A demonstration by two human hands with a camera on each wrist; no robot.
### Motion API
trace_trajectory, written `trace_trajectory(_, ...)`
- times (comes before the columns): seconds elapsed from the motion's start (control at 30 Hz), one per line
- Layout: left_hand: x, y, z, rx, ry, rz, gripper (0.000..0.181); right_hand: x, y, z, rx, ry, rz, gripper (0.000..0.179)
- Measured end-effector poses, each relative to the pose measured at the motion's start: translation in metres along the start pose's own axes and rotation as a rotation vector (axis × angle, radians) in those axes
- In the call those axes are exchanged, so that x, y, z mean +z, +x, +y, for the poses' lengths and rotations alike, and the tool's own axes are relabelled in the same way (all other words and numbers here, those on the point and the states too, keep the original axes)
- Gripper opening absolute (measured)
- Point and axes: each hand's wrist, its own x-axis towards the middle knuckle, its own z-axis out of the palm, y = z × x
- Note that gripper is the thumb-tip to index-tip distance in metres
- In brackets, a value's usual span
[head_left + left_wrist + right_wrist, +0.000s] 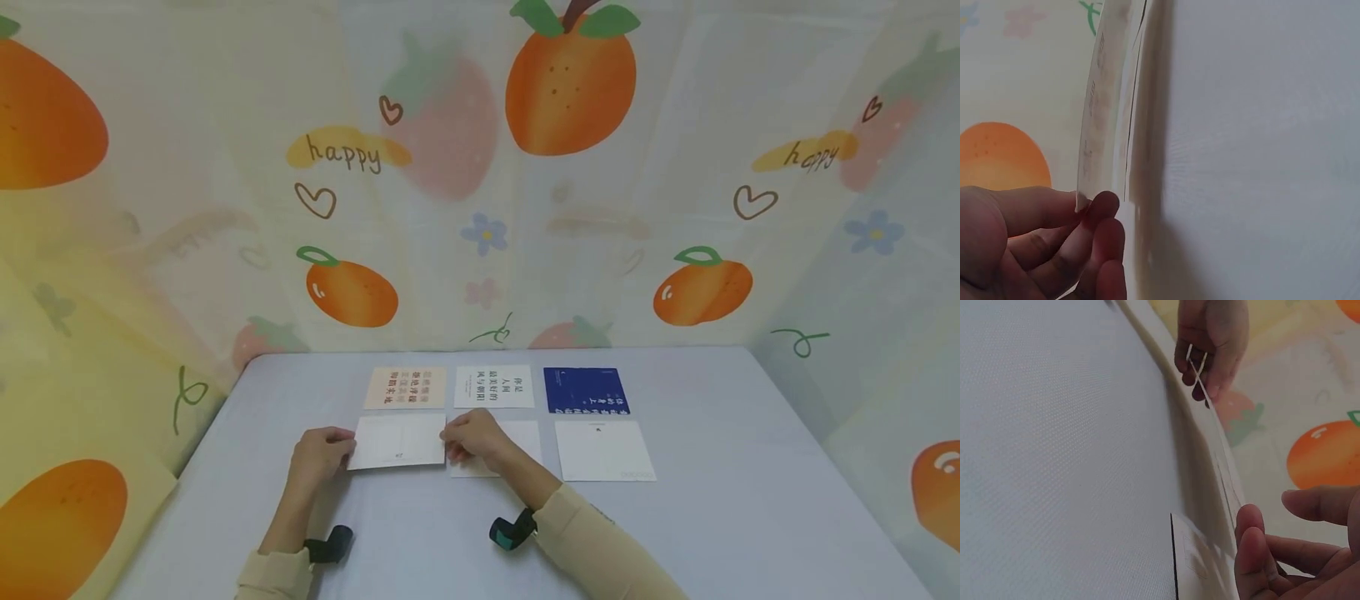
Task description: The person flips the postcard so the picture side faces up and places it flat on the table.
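Note:
A white card (397, 440) with faint print is at the front left of the card rows, its near edge tilted a little off the table. My left hand (321, 454) pinches its left edge between thumb and fingers; the left wrist view shows this left hand (1054, 244) close up. At the card's right edge is my right hand (474, 437). In the right wrist view, this right hand (1304, 550) touches the edge with its fingertips, its thumb held apart. Part of another white card (528, 442) is hidden under the right hand and forearm.
Behind lie a peach card (405, 388) with characters, a white card with printed text (493, 387) and a dark blue card (587, 391). Another white card (604, 451) lies front right. A fruit-patterned curtain (480, 250) borders the pale tabletop (750, 500).

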Motion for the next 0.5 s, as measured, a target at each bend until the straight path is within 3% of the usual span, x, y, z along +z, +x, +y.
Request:
trace_trajectory(0.2, -0.0032, 0.0000, -0.0012, 0.002, -0.069, 0.020, 0.026, -0.0011, 0.0027, 0.0013, -0.005, 0.053, 0.009, 0.023)
trace_trajectory(0.5, -0.0075, -0.0022, -0.0015, 0.056, -0.140, 0.071, 0.026, -0.0057, -0.0006, 0.0013, -0.006, 0.099, -0.035, 0.028)
